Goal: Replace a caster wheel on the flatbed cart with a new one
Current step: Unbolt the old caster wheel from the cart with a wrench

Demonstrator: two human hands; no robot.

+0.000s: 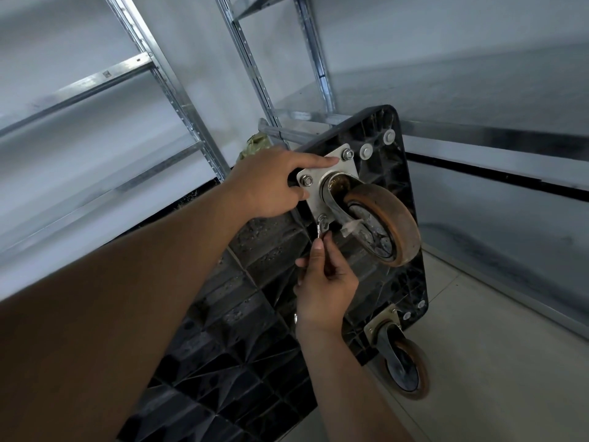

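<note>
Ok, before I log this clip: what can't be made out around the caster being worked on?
All in the head view:
- Tool: only its metal tip shows; the right hand covers the rest, so its type is unclear.
- Mounting plate: the fourth corner fastener is hidden behind the caster wheel.
- Left hand: it hides the cart edge beneath it.
- Greenish object behind the cart: mostly hidden, unidentifiable.

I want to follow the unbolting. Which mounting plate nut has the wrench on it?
The lowest nut, at the plate's bottom corner; the wrench sits there, while both upper nuts are bare.
</note>
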